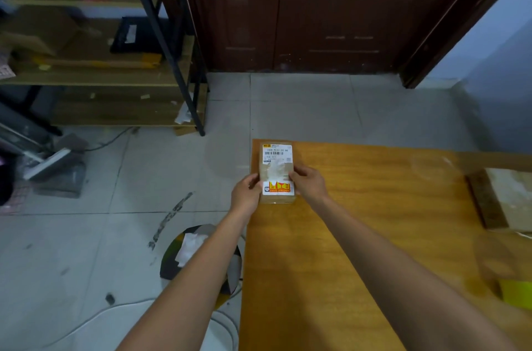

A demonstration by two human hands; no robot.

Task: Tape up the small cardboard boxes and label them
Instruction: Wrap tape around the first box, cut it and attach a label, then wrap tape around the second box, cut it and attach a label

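A small cardboard box sits at the far left corner of the wooden table. A white shipping label with a barcode covers its far end, and a sticker with orange and red print lies on its near end. Clear tape glints across its middle. My left hand grips the box's left side and my right hand grips its right side, thumbs on the top face.
A roll of clear tape lies at the table's far right, beside a flat board. Something yellow sits at the right edge. A bin with paper scraps stands on the tiled floor left of the table. Shelving fills the far left.
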